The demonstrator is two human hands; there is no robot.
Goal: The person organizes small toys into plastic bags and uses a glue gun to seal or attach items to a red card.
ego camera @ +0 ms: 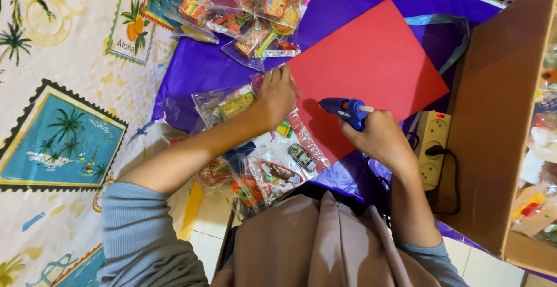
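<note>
Blue glue gun (pixel 346 110) gripped in closed right hand (pixel 377 139), nozzle over near edge of red card sheet (pixel 371 69). Left hand (pixel 276 94) pressed flat, fingers spread, on clear toy packets (pixel 272 159) left of card. More packets (pixel 249 14) beyond card; beige power strip (pixel 432 147), cardboard box (pixel 493 113) right of it.

glue gun (pixel 343 110): was blue
card sheet (pixel 371 69): was plain red
plastic sheet (pixel 200 66): was purple
floor cloth (pixel 64 89): was cream, palm-tree stamp pattern
power strip (pixel 434 147): was beige
</note>
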